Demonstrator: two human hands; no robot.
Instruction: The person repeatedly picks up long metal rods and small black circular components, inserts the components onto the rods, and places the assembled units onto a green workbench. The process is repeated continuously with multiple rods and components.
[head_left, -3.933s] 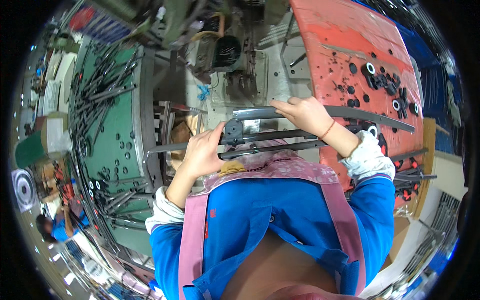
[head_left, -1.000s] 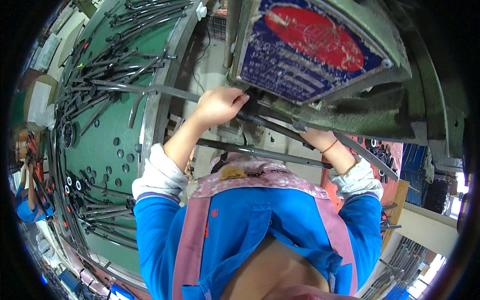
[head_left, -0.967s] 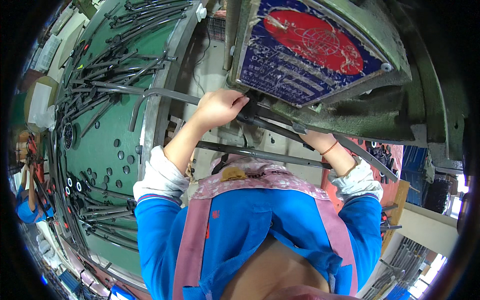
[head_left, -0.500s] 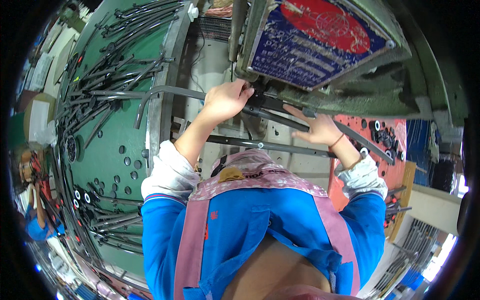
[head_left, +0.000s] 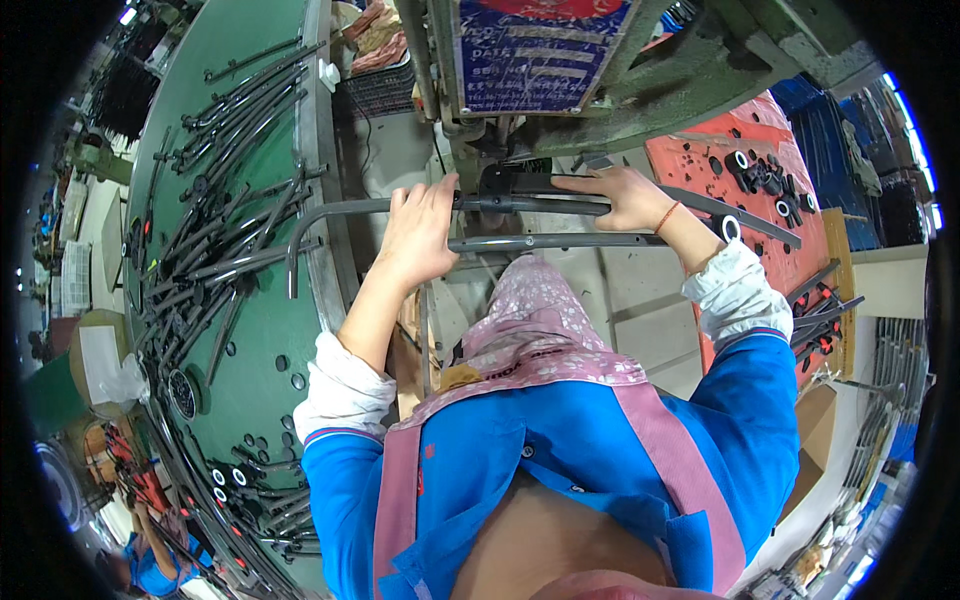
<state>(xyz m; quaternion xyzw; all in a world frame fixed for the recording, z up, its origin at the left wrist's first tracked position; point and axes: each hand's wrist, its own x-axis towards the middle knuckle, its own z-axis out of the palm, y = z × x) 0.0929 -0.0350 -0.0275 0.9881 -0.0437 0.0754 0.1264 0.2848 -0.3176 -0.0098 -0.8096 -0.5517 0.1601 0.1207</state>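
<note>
On the left, the green surface (head_left: 245,45) carries a heap of loose dark tubes (head_left: 233,265) and a round bowl of small black parts (head_left: 183,395). Over its metal edge reaches the dark tube frame (head_left: 340,209), its left end bent toward the person. The left hand (head_left: 415,240) comes up from the lower left, back uppermost, fingers pointing away, its grip closed over the upper tube. The frame lies crosswise before the person, long axis running left to right, its black joint (head_left: 495,190) near the green machine (head_left: 640,130); a second, straight tube (head_left: 560,241) runs nearer the apron. The right hand (head_left: 630,200) points left, thumb and index finger apart across the frame; whether that grip is closed I cannot tell. The flat bar (head_left: 745,222) slants toward the person at its right end, over the red surface (head_left: 735,285).
</note>
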